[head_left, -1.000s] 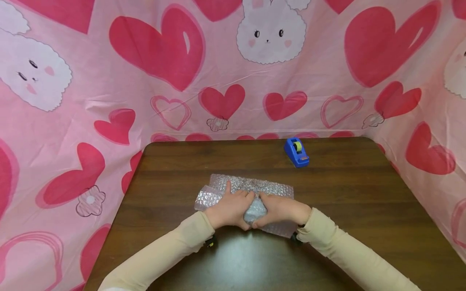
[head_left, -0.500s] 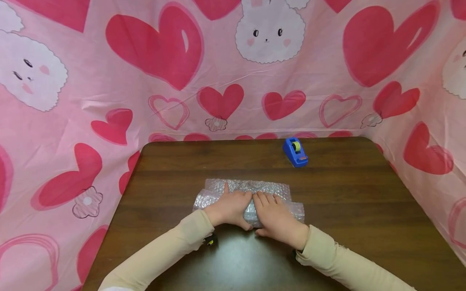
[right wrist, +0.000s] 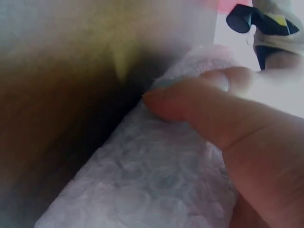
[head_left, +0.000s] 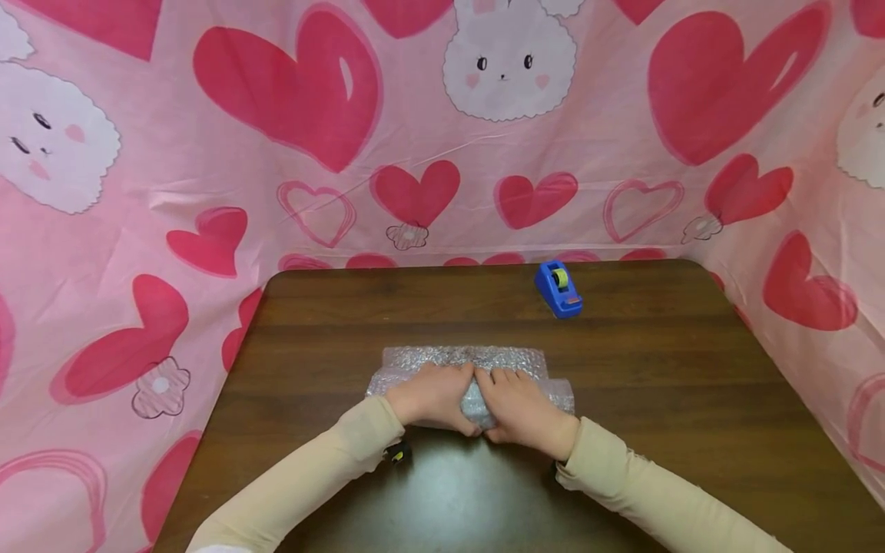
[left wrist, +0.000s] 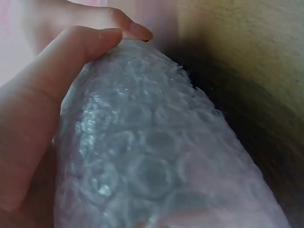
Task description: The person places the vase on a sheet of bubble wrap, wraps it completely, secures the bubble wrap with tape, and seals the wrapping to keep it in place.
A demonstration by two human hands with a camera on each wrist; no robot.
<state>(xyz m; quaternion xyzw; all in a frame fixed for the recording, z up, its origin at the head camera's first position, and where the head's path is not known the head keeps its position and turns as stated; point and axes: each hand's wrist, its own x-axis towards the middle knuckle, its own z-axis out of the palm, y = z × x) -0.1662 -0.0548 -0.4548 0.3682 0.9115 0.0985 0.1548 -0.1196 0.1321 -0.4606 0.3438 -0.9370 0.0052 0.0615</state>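
A roll of bubble wrap (head_left: pixel 475 407) lies across the table, with something pale blue-grey showing dimly through its layers between the hands. What is inside cannot be made out. A flat strip of the wrap (head_left: pixel 463 355) sticks out along the far side. My left hand (head_left: pixel 430 395) grips the roll from the left, thumb on the near side and fingers over the top. From the right, my right hand (head_left: pixel 527 411) holds it the same way, thumbs close together. Both wrist views show a thumb pressed on the bubbled surface (left wrist: pixel 147 142), close above the wood.
A blue tape dispenser (head_left: pixel 558 290) with a yellowish roll stands toward the back of the dark wooden table (head_left: pixel 657 346), right of centre. A pink curtain (head_left: pixel 415 130) with hearts and rabbits hangs behind and at both sides.
My right hand has let go, shifted over the right part of the wrap and gripped again. The loose near right flap is now rolled in. The far strip has drawn slightly nearer.
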